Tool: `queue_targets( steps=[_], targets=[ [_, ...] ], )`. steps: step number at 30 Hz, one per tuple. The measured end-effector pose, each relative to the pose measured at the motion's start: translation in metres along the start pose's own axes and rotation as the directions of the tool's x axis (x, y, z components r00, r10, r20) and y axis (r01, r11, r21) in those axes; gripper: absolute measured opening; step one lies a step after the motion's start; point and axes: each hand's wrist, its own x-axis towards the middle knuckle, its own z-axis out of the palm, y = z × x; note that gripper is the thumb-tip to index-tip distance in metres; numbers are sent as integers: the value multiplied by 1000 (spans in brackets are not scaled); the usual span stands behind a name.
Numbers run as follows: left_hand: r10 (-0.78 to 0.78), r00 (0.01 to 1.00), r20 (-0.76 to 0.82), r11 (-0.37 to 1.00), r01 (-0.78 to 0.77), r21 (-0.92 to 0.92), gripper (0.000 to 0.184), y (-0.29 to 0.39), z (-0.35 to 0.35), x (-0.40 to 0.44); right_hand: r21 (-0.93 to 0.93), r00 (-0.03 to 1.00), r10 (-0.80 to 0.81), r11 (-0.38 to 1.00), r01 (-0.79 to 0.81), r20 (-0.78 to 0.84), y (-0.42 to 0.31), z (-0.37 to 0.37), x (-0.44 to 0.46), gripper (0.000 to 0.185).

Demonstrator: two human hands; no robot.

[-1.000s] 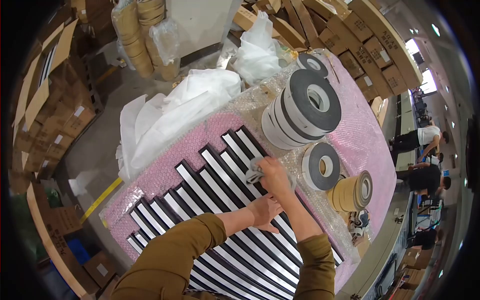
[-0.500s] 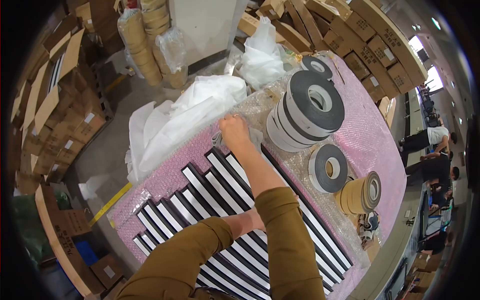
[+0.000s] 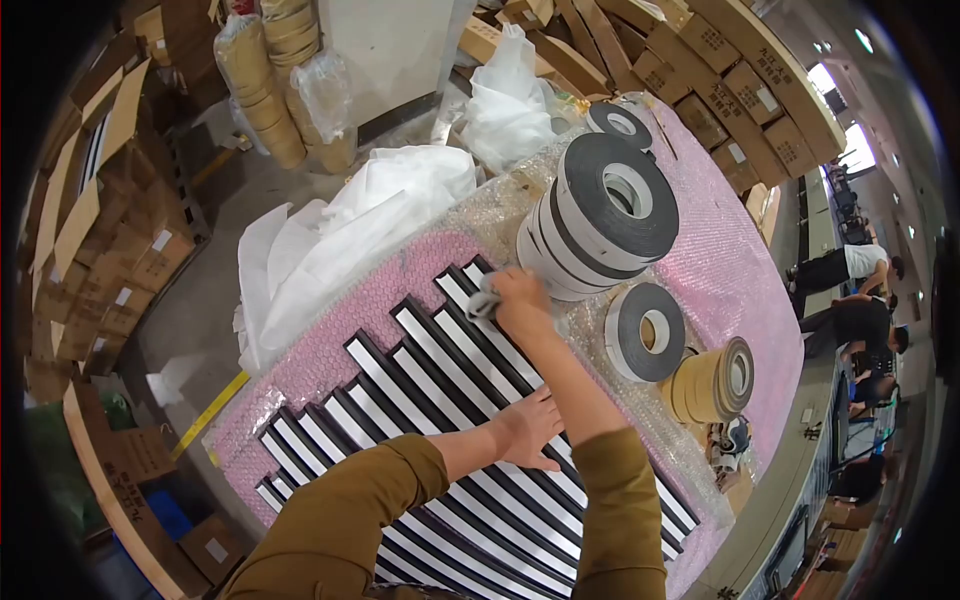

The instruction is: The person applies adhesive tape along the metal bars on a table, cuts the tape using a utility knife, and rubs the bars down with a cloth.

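Note:
My right hand (image 3: 524, 300) is closed round a crumpled grey cloth (image 3: 484, 300), which touches the far ends of the black-and-white strips (image 3: 420, 388). These long strips lie side by side, their far ends stepped, on pink bubble wrap (image 3: 325, 345). Nearer to me, my left hand (image 3: 527, 430) rests on the strips with its fingers spread and nothing in them. My right forearm passes just to the right of it and covers part of some strips.
Right of the strips stand a stack of black-and-white tape rolls (image 3: 618, 205), a single roll (image 3: 645, 332) and brown tape rolls (image 3: 708, 382). White sheeting (image 3: 350, 205) lies beyond the table's left edge. Cardboard boxes (image 3: 130, 240) are piled left; people (image 3: 865, 262) are at far right.
My right hand has brought the grey cloth from the bubble wrap beyond the strips back onto their far ends, toward the right. The left hand, partly hidden before, now shows with fingers spread.

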Motion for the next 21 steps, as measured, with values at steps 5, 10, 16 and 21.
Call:
queue_targets(
  steps=[5, 10, 16, 21],
  targets=[
    [-16, 987, -158, 978, -17, -209, 77, 2, 14, -1, -2, 1000, -22, 1000, 22, 7, -14, 35, 56, 24],
    [67, 969, -237, 997, -57, 51, 70, -17, 46, 5, 262, 989, 103, 962, -73, -103, -52, 12, 63, 28],
    [9, 964, -266, 993, -40, -112, 58, 14, 9, -29, 908, 771, 485, -289, -303, 412, -89, -125, -100, 38],
    [-67, 979, -191, 983, 32, -183, 54, 80, -34, -101, 835, 643, 583, -523, -170, 497, -107, -164, -261, 44]
  ],
)
